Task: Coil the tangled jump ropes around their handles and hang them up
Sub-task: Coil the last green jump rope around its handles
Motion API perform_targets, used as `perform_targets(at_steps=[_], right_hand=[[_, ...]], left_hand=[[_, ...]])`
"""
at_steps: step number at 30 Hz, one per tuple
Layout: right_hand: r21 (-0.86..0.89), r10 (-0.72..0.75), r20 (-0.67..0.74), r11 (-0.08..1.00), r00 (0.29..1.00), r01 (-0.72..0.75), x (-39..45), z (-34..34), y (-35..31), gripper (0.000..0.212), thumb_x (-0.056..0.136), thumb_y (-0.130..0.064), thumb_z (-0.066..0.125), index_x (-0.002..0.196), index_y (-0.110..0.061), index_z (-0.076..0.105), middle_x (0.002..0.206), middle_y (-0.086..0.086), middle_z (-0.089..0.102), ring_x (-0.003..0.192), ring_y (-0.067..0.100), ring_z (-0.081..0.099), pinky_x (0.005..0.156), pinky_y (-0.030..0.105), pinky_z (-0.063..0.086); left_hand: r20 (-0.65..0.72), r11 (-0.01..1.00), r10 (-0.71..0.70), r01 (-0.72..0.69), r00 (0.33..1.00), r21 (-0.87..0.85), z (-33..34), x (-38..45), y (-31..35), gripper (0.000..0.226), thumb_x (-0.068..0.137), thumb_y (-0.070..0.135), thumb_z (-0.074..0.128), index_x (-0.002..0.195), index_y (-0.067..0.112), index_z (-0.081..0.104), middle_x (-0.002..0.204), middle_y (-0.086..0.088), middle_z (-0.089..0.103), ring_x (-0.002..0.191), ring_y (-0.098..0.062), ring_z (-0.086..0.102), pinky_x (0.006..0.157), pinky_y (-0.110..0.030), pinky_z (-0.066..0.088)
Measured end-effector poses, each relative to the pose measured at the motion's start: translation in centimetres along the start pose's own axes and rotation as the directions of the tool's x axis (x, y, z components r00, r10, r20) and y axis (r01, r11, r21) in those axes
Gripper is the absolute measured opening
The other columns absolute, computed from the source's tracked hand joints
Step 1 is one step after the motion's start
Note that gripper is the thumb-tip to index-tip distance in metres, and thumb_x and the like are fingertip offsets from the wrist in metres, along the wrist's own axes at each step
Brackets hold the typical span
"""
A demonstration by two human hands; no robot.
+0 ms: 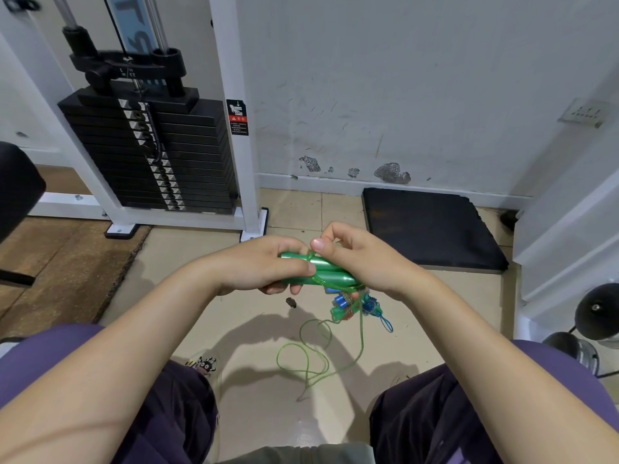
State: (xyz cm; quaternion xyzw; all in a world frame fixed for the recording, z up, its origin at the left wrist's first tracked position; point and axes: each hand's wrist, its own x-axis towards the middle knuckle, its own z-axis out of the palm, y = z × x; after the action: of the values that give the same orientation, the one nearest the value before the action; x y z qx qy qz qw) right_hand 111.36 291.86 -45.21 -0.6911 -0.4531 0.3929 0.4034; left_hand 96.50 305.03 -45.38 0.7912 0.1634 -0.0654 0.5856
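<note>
A person's left hand (268, 266) is wrapped around a pair of green jump-rope handles (326, 271), held side by side and lying roughly level in the middle of the view, with the fingers curled under them and the thumb on the near side. The right hand (358, 259) meets the handles from the right, thumb and fingers pinching a strand of thin green rope (321, 356) against the top of the handles. A few turns of that rope already cross the handles at a slant.

At the handles' near right end, just beside the right wrist, hangs a cluster of blue and green end caps (351, 304) with a small blue loop (387, 324) dangling from it. From there the loose rope drops to the pale tiled floor (201, 262) and lies in tangled loops between the person's knees, which are clothed in dark fabric.

Farther away, on the left, stands a white-framed weight machine with a black weight stack (150, 152). On the far right, a black mat (432, 226) lies on the floor against a scuffed white wall (402, 78). A brown mat (60, 262) covers the floor at the left.
</note>
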Motion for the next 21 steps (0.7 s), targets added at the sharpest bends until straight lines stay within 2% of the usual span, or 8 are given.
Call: perform_targets(at_steps=[2, 5, 7, 12, 15, 18, 20, 21], right_hand=[[0.040, -0.017, -0.031, 0.999, 0.999, 0.019, 0.1, 0.0, 0.0, 0.027, 0.099, -0.035, 0.053, 0.091, -0.010, 0.050, 0.066, 0.007, 0.054, 0.055, 0.022, 0.052, 0.045, 0.025, 0.041], [0.057, -0.062, -0.126, 0.996, 0.990, 0.070, 0.3, 0.0, 0.3, 0.021, 0.098, -0.028, 0.057, 0.089, -0.009, 0.052, 0.063, 0.003, 0.048, 0.050, 0.010, 0.042, 0.045, 0.020, 0.036], [0.034, -0.087, -0.196, 0.995, 0.977, 0.096, 0.7, 0.2, 0.6, 0.019, 0.094, -0.026, 0.063, 0.087, -0.012, 0.052, 0.063, 0.003, 0.044, 0.054, 0.011, 0.038, 0.048, 0.022, 0.031], [-0.004, -0.175, -0.319, 0.983, 0.931, 0.183, 1.0, 0.5, 0.9, 0.029, 0.086, -0.019, 0.074, 0.076, -0.015, 0.047, 0.073, -0.001, 0.047, 0.059, 0.013, 0.039, 0.055, 0.025, 0.034], [-0.001, -0.163, -0.313, 0.985, 0.936, 0.171, 0.8, 0.2, 0.6, 0.025, 0.091, -0.023, 0.068, 0.079, -0.007, 0.054, 0.075, 0.002, 0.050, 0.061, 0.011, 0.044, 0.057, 0.024, 0.038], [0.096, -0.104, -0.219, 0.987, 0.970, 0.128, 0.7, -0.1, 0.4, 0.021, 0.094, -0.026, 0.063, 0.092, -0.007, 0.057, 0.081, 0.011, 0.056, 0.061, 0.019, 0.056, 0.057, 0.030, 0.048], [0.099, -0.078, -0.172, 0.990, 0.982, 0.096, 0.6, -0.2, 0.4, 0.022, 0.094, -0.028, 0.063, 0.094, -0.007, 0.054, 0.074, 0.008, 0.056, 0.052, 0.020, 0.052, 0.051, 0.028, 0.042], [0.087, -0.077, -0.172, 0.992, 0.982, 0.093, 0.6, -0.1, 0.4, 0.023, 0.094, -0.027, 0.063, 0.094, -0.007, 0.054, 0.070, 0.005, 0.054, 0.050, 0.018, 0.047, 0.049, 0.027, 0.039]], left_hand=[[-0.068, 1.000, 0.017, -0.017, 0.998, -0.006, -0.2, 0.1, -0.3, 0.009, 0.093, 0.024, 0.065, 0.093, 0.015, 0.062, 0.073, -0.005, 0.065, 0.055, -0.017, 0.042, 0.051, -0.023, 0.033], [-0.133, 0.999, 0.054, -0.054, 0.990, -0.001, -0.3, 0.2, -0.4, 0.002, 0.095, 0.021, 0.063, 0.095, 0.021, 0.066, 0.075, -0.004, 0.067, 0.058, -0.017, 0.044, 0.054, -0.023, 0.036], [-0.133, 0.998, 0.063, -0.062, 0.989, 0.009, -0.3, 0.3, -0.5, 0.004, 0.096, 0.019, 0.062, 0.094, 0.022, 0.064, 0.075, -0.004, 0.066, 0.057, -0.016, 0.044, 0.054, -0.023, 0.037], [-0.086, 0.997, 0.053, -0.048, 0.995, 0.062, 0.5, 0.6, -0.5, 0.006, 0.098, 0.019, 0.056, 0.094, 0.022, 0.059, 0.075, -0.002, 0.063, 0.055, -0.013, 0.044, 0.052, -0.023, 0.036], [-0.129, 0.998, 0.058, -0.062, 0.990, -0.021, 0.3, 0.8, -0.7, 0.007, 0.095, 0.025, 0.054, 0.092, 0.019, 0.058, 0.073, -0.002, 0.062, 0.055, -0.016, 0.040, 0.052, -0.025, 0.032], [-0.181, 0.992, 0.045, -0.065, 0.982, -0.105, 0.0, 1.0, -0.7, 0.018, 0.096, 0.024, 0.052, 0.102, 0.008, 0.057, 0.074, -0.004, 0.061, 0.054, -0.016, 0.040, 0.052, -0.025, 0.030], [-0.177, 0.990, 0.030, -0.054, 0.984, -0.131, 0.2, 1.1, -0.7, 0.030, 0.092, 0.029, 0.054, 0.110, 0.005, 0.057, 0.075, -0.004, 0.061, 0.054, -0.015, 0.041, 0.051, -0.022, 0.031], [-0.171, 0.989, 0.025, -0.050, 0.985, -0.141, 0.3, 1.1, -0.7, 0.030, 0.094, 0.028, 0.054, 0.112, 0.005, 0.058, 0.075, -0.005, 0.061, 0.053, -0.015, 0.041, 0.050, -0.021, 0.031]])
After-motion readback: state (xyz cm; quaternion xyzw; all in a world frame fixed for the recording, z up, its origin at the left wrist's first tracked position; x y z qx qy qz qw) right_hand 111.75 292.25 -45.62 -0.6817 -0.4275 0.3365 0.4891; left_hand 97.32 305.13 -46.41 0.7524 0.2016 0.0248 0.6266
